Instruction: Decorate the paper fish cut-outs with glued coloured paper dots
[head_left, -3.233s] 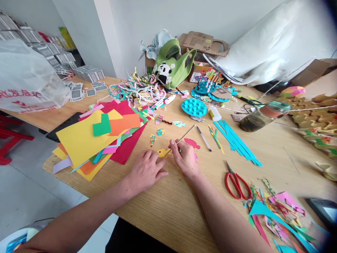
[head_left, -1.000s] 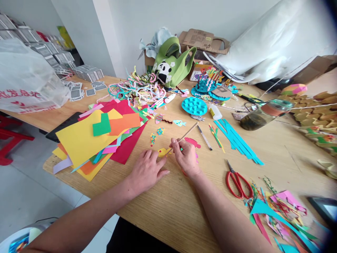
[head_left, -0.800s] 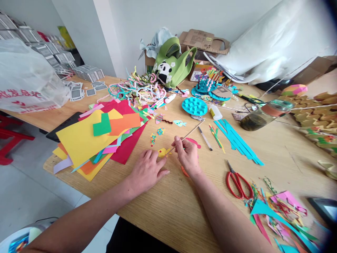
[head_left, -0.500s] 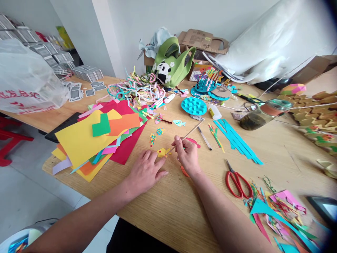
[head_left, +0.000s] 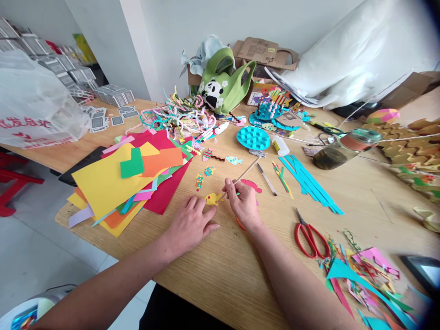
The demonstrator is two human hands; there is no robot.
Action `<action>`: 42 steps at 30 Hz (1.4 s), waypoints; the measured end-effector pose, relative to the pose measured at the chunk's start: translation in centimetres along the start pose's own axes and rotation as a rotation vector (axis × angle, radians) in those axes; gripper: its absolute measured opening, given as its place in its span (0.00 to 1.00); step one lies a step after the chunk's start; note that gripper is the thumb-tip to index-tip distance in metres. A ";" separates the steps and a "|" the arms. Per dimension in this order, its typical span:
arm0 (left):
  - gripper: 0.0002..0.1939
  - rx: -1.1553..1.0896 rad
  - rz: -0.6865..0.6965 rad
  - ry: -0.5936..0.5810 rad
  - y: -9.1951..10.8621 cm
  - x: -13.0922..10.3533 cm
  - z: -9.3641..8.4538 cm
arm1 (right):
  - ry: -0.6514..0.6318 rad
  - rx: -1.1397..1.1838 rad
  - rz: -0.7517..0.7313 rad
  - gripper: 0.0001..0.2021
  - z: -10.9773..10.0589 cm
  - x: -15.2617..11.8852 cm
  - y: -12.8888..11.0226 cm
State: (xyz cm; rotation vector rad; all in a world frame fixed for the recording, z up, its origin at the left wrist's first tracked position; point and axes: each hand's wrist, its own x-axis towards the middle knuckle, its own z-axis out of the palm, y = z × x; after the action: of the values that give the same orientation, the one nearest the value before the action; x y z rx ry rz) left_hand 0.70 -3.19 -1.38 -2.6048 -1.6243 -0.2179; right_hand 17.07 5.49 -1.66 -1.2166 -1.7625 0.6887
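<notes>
A small yellow paper fish (head_left: 211, 199) with a red dot lies on the wooden table. My left hand (head_left: 192, 221) rests palm down beside it, fingers spread, the fingertips at the fish's near edge. My right hand (head_left: 243, 205) pinches a thin wooden stick (head_left: 245, 170), whose lower tip touches the fish near its tail. Partly under my right hand are a red paper fish (head_left: 251, 185) and an orange piece (head_left: 240, 223). Small piles of coloured dots (head_left: 199, 182) sit just beyond the yellow fish.
Coloured paper sheets (head_left: 110, 183) are stacked at left. To the right lie a pen (head_left: 267, 179), blue strips (head_left: 309, 185), red-handled scissors (head_left: 312, 240) and paper scraps (head_left: 371, 275). Farther back are a blue disc (head_left: 253, 138), a glue bottle (head_left: 281, 145), a glass jar (head_left: 343, 149) and a green bag (head_left: 225, 85).
The upper end of the stick has swung a little to the left and down, with my right hand tilting slightly. My left hand and the yellow fish have stayed in place.
</notes>
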 end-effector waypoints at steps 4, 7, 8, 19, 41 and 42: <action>0.23 0.008 0.000 -0.012 0.0 0.0 -0.1 | -0.007 0.007 0.001 0.26 0.0 0.0 0.0; 0.23 0.010 0.001 -0.015 0.0 0.0 -0.1 | -0.012 0.011 0.000 0.26 0.0 0.0 -0.1; 0.23 0.010 0.002 -0.015 0.0 0.1 -0.1 | -0.012 0.013 0.002 0.26 0.0 0.0 -0.1; 0.23 -0.005 -0.004 -0.029 0.0 0.1 -0.1 | -0.007 0.100 0.151 0.26 0.2 0.0 0.4; 0.22 -0.012 0.001 -0.016 -0.3 0.0 0.3 | -0.035 0.161 0.006 0.24 -0.4 5.9 -5.9; 0.22 -0.013 0.000 -0.019 -0.4 0.0 0.4 | -0.021 0.169 -0.026 0.23 -0.3 6.7 -6.6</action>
State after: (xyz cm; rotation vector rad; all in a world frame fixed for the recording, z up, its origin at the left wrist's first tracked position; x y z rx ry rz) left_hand 0.39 -3.02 -1.78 -2.6244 -1.6342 -0.2054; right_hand 13.37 9.24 6.09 -1.0737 -1.6968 0.8207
